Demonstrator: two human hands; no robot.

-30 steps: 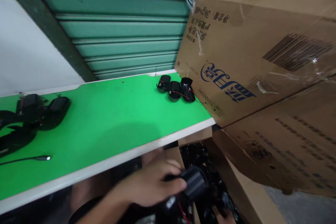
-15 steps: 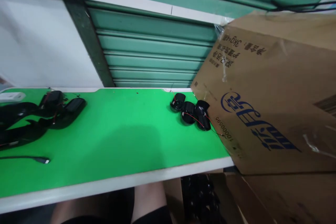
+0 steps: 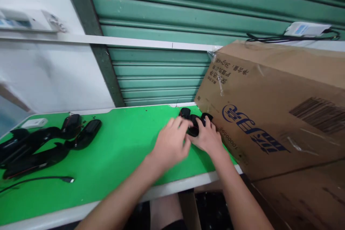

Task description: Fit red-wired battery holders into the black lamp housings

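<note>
Three small black curved parts with thin red wires lie at the right end of the green table. My right hand (image 3: 207,136) is over them, its fingers spread and touching the middle black part (image 3: 193,129) and the right black part (image 3: 207,116). Just to the left, my left hand (image 3: 172,140) hovers with its fingers apart and bent, holding nothing. Its fingertips are near the left black part (image 3: 185,112). The hands partly hide the middle and right parts.
Long black curved pieces (image 3: 35,158) lie at the left of the green table (image 3: 121,143), with a white device (image 3: 35,123) behind and a black cable (image 3: 48,178) in front. A large cardboard box (image 3: 264,107) borders the right side.
Both hands have come into view and reached to the black parts at the right. The view has tilted up, showing more of the shutter and shelf.
</note>
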